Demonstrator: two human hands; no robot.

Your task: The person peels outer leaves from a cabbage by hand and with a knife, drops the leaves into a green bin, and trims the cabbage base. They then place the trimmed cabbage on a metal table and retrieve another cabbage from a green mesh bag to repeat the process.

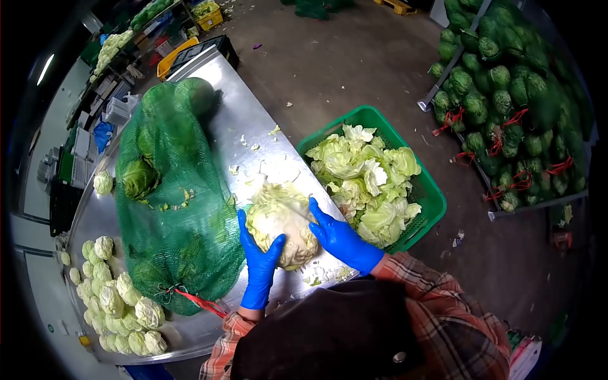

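A pale cabbage [282, 223] with ragged outer leaves lies on the steel table [237, 95] in front of me. My left hand [258, 253], in a blue glove, rests against its near left side with thumb and fingers spread. On the right side, my right hand [339, 235], also gloved in blue, touches the cabbage with its fingertips, fingers apart. Left of the cabbage lies a green net sack [183, 221] with cabbages inside and a red tie [199, 303]. A green crate [434, 196] full of loose leaves [373, 177] stands just right of the table.
Several trimmed cabbages [111, 301] are piled at the table's left end. Stacked net sacks of cabbages [506, 95] stand on the right. A black crate [221, 47] and a yellow crate [210, 19] are beyond the table. Leaf scraps lie on the tabletop.
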